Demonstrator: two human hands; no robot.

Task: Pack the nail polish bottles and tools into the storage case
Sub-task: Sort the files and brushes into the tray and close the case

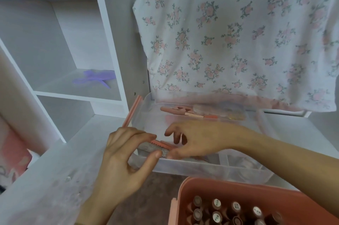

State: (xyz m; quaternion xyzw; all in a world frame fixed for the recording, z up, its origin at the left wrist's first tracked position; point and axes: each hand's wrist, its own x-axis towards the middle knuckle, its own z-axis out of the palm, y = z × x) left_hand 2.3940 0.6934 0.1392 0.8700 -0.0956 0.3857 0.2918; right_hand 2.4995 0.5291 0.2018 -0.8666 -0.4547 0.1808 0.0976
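Note:
A clear plastic tray (201,165) of the storage case sits on the white desk. My left hand (124,153) and my right hand (198,140) together pinch a grey buffer block (152,149) over the tray's near-left corner, with a pink toothed tool (161,144) just behind it. At the tray's far side lie pink tools (183,112). The pink case base (229,188) stands at the bottom right, holding several nail polish bottles (216,204) upright.
A white shelf unit (102,37) rises at the left with a purple plastic item (95,78) in one cubby. A floral cloth (238,32) hangs behind the tray. A clear plastic sheet (55,188) lies on the desk at the left.

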